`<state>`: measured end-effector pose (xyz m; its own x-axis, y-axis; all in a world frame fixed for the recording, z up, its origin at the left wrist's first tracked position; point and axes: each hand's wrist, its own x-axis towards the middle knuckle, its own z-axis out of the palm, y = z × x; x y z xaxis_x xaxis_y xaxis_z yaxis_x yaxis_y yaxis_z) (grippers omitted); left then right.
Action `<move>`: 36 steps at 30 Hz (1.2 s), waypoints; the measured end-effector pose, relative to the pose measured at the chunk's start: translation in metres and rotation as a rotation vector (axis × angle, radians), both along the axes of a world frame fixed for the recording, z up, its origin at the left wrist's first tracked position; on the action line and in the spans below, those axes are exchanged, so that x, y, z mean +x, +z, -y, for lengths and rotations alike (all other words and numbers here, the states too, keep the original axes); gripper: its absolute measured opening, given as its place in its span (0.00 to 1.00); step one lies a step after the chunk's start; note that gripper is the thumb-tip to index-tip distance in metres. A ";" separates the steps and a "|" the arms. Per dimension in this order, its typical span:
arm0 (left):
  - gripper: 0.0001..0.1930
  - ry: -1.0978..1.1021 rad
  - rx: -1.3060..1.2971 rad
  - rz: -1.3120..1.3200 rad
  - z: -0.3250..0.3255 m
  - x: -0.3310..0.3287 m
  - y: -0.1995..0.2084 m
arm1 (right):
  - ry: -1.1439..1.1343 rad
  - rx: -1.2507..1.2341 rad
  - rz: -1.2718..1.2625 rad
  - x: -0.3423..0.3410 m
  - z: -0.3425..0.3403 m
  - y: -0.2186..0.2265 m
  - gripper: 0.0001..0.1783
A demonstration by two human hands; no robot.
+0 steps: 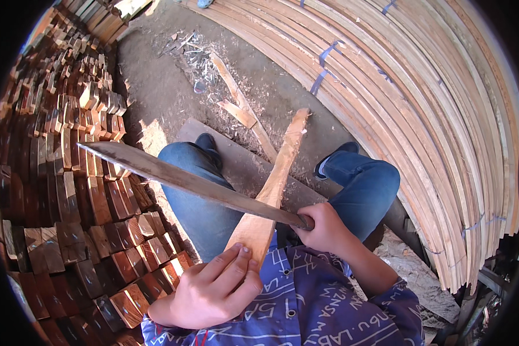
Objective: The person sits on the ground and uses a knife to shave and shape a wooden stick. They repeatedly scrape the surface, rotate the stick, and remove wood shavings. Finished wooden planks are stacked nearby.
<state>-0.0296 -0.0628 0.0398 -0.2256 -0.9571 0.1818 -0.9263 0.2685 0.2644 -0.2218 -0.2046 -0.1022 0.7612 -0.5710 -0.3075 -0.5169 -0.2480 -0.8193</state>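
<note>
A long machete [184, 183] points up and to the left, its blade lying across the view above my thighs. My right hand [324, 228] is wrapped round its handle end. Below the blade, my left hand [216, 288] grips the wide near end of a pale piece of wood [254, 233], fingers over its top face and thumb hidden. The wood slants away between my knees and narrows to a rough, hewn far end. The blade crosses over the wood near its middle; whether it touches the wood I cannot tell.
Stacks of cut wood blocks [69, 225] fill the left side. Long bundled planks [398, 98] with blue ties curve along the right. Split wood offcuts [236, 95] and shavings [199, 66] lie on the ground ahead. A flat board [242, 155] rests between my feet.
</note>
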 end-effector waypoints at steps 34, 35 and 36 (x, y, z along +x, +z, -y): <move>0.04 0.034 0.045 -0.022 -0.005 0.001 0.001 | -0.016 0.071 -0.121 -0.020 0.004 0.011 0.12; 0.04 0.019 0.045 -0.022 -0.005 0.002 0.000 | -0.027 0.097 -0.184 -0.023 0.006 0.001 0.12; 0.04 0.005 0.044 -0.022 -0.005 0.002 -0.001 | -0.025 0.043 -0.207 -0.028 0.010 -0.009 0.12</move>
